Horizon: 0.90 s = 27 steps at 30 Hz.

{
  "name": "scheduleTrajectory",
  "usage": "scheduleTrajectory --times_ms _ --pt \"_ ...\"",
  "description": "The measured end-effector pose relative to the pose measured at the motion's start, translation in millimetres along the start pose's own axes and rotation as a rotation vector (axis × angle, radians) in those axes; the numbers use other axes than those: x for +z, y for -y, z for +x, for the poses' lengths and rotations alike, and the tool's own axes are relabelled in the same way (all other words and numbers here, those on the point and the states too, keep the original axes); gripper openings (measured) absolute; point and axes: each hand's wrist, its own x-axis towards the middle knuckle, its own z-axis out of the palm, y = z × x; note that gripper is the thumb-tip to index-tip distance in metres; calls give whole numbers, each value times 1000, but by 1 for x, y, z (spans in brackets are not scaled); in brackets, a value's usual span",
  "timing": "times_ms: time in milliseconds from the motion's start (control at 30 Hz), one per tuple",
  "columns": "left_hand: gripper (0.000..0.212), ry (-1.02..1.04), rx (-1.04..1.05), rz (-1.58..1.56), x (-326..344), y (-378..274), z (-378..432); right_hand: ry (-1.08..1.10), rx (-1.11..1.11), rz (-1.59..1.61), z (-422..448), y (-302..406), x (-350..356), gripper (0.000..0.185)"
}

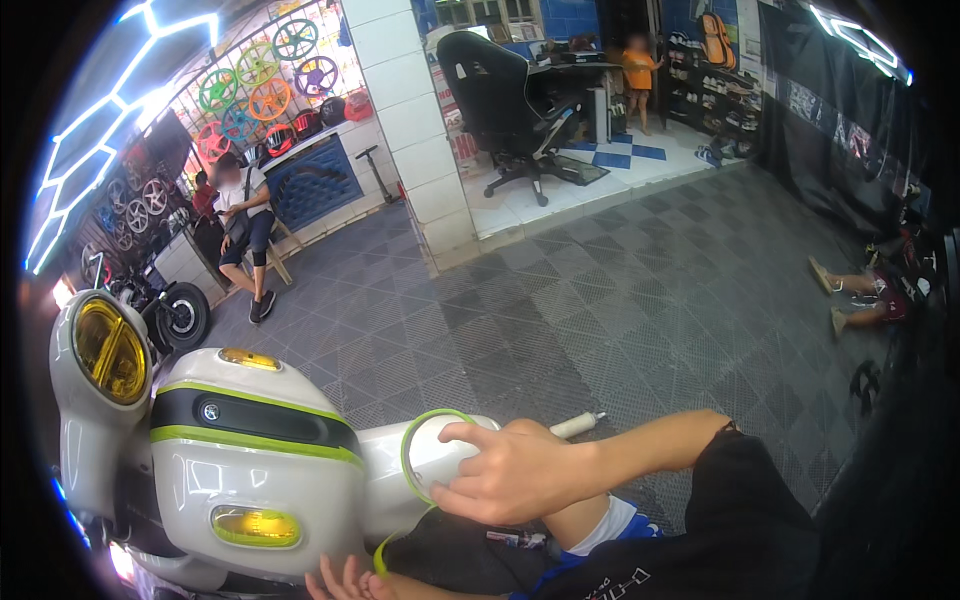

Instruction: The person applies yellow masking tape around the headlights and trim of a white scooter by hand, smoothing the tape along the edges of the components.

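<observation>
My right hand (510, 469) grips a roll of green masking tape (406, 457) by its rim, in front of the white front fender (381, 457) of a scooter. From the roll a loose green strip (381, 551) runs down to my left hand (349, 579), at the bottom edge with some fingers spread. Whether those fingers pinch the strip is hidden. Beside both hands stands the glossy white front cowl (247, 480). Green tape lines its dark panel (277, 426) and rings the lower yellow turn signal (255, 526). The yellow headlight (111, 351) is at far left.
A white nozzle-tipped tube (577, 425) lies beyond my right forearm. Some small item (517, 538) rests near my knee. Behind are a seated person (246, 195), a motorcycle (176, 311), a tiled pillar (405, 112), a gaming chair (495, 97) and a child (639, 71). Another person's legs (862, 289) show at right.
</observation>
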Motion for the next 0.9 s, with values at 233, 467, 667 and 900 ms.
scheduleTrajectory --times_ms 233,467,667,900 --pt "54 603 458 710 42 -32 -6 102 -90 19 -24 24 26 22" --pt "16 835 450 522 45 13 -19 61 -26 98 -62 43 52 14" --pt "10 1049 440 511 51 20 -33 95 123 287 -95 63 67 17" --pt "11 1103 594 558 65 25 -58 173 802 786 -138 74 99 15"
